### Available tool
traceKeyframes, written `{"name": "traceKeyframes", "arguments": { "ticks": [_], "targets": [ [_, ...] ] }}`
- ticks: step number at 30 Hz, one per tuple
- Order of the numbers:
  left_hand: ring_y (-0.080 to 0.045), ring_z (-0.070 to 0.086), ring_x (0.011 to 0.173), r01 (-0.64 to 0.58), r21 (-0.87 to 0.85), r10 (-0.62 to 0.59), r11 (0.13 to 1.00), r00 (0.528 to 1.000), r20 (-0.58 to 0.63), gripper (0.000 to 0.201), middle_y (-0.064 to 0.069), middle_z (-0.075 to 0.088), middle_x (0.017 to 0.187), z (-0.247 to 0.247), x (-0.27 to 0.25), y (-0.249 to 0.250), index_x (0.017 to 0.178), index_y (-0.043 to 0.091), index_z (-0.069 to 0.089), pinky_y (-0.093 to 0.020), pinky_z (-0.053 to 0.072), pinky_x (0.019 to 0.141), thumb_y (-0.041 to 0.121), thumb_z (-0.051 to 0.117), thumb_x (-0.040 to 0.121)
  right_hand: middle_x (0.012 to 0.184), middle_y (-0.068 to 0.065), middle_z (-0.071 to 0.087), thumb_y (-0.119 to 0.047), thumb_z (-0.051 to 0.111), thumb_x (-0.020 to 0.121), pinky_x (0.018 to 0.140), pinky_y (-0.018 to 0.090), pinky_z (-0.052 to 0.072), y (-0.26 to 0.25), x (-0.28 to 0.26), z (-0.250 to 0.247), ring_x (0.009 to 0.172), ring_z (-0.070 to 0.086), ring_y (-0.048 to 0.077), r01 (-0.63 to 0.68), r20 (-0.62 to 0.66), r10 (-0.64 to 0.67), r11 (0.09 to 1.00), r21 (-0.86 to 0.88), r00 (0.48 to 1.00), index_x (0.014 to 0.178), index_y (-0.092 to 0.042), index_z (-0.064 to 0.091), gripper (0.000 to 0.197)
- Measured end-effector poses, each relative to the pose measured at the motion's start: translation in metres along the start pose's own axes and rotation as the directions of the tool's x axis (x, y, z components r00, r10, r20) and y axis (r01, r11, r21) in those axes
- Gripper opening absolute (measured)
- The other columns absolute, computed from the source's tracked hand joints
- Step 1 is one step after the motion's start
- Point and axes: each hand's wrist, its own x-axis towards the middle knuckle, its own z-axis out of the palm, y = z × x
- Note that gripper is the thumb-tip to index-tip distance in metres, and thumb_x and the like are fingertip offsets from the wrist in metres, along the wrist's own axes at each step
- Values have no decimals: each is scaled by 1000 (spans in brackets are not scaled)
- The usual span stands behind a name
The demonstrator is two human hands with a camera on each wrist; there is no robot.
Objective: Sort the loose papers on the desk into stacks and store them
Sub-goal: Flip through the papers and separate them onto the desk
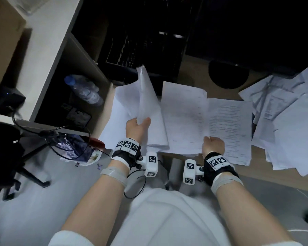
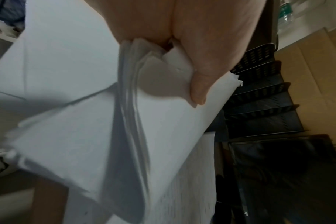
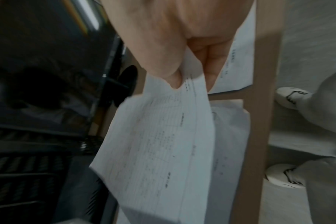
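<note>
My left hand (image 1: 138, 126) grips a thick bundle of white papers (image 1: 148, 100) by its near edge and holds it tilted up off the desk; in the left wrist view the thumb (image 2: 199, 84) presses on the bundle (image 2: 163, 136). My right hand (image 1: 212, 143) pinches the near edge of a printed sheet (image 1: 183, 118) lifted above the desk, with thumb (image 3: 173, 78) on top in the right wrist view and the printed sheet (image 3: 159, 144) hanging forward. More printed pages (image 1: 231, 128) lie flat under it. A loose heap of papers (image 1: 288, 114) sprawls at the right.
A black mesh file tray (image 1: 142, 50) stands at the back of the wooden desk (image 1: 194, 71), also visible as stacked tiers (image 2: 263, 98). A water bottle (image 1: 84, 89) lies on a low shelf at left. A black chair (image 1: 11, 157) and a bag (image 1: 71, 148) are beside my left leg.
</note>
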Motion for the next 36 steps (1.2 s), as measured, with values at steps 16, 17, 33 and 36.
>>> {"name": "traceKeyframes", "arguments": {
  "ticks": [16, 17, 33, 36],
  "targets": [
    [-19, 50, 60, -19, 76, 11, 997, 994, 105, 35, -1, 53, 61, 4, 0, -7, 72, 9, 54, -28, 41, 58, 33, 62, 98, 140, 15, 52, -20, 65, 87, 95, 39, 44, -16, -7, 27, 123, 53, 35, -39, 113, 35, 999, 36, 993, 144, -9, 38, 64],
    [-17, 42, 60, -21, 83, 12, 996, 994, 111, 38, -2, 44, 59, 6, -2, -7, 71, 10, 49, -27, 35, 56, 34, 60, 98, 141, 15, 49, -20, 66, 85, 96, 40, 44, -18, -7, 23, 126, 49, 36, -1, 80, 0, 1000, 9, 997, 143, -12, 39, 65],
    [-10, 58, 58, 27, -2, -25, 1000, 959, 281, 28, 7, 62, 61, 40, -9, 0, 75, 12, 58, -24, 47, 59, 19, 52, 101, 137, -18, 51, -45, 84, 72, 107, 27, 40, -68, -37, -8, 124, 51, 1, 288, 675, -413, 911, 296, 611, 149, -28, 38, 91],
    [-7, 64, 61, -54, 98, 24, 994, 957, 290, 14, 9, 69, 66, 43, -9, -3, 79, 13, 68, -22, 51, 60, 15, 66, 92, 140, -12, 52, -46, 83, 73, 104, 29, 43, -70, -39, -9, 125, 53, 5, 298, 692, -387, 921, 253, 609, 148, -25, 38, 90]
  ]
}}
